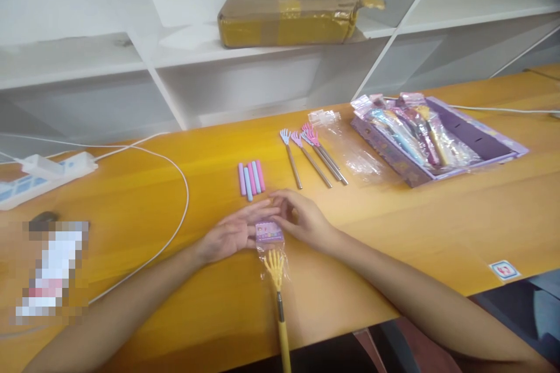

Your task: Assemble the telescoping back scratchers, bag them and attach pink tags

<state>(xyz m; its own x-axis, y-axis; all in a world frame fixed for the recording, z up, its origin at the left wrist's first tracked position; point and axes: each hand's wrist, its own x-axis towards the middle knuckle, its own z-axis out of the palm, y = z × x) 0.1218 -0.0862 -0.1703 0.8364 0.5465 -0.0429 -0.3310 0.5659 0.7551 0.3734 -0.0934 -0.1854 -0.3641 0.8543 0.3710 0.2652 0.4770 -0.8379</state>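
Note:
A yellow hand-shaped back scratcher (275, 268) lies in a clear plastic bag with a purple printed top (269, 233), its long handle reaching toward me past the table's front edge. My left hand (231, 236), palm turned up, has its lower fingers behind the bag's top. From the other side my right hand (306, 221) curls thumb and fingers together at the bag's upper edge; the exact contact is partly hidden. Just beyond my hands are several pink, purple and blue tubes (251, 178). Several back scratchers with bare metal rods (317, 157) lie to their right.
A purple box (406, 178) with bagged back scratchers stands at right, beside some clear bags (361, 157). On the left are a power strip (52, 175) and a white cable (186, 186). A taped carton (289, 17) sits on the white shelf (188, 55) behind.

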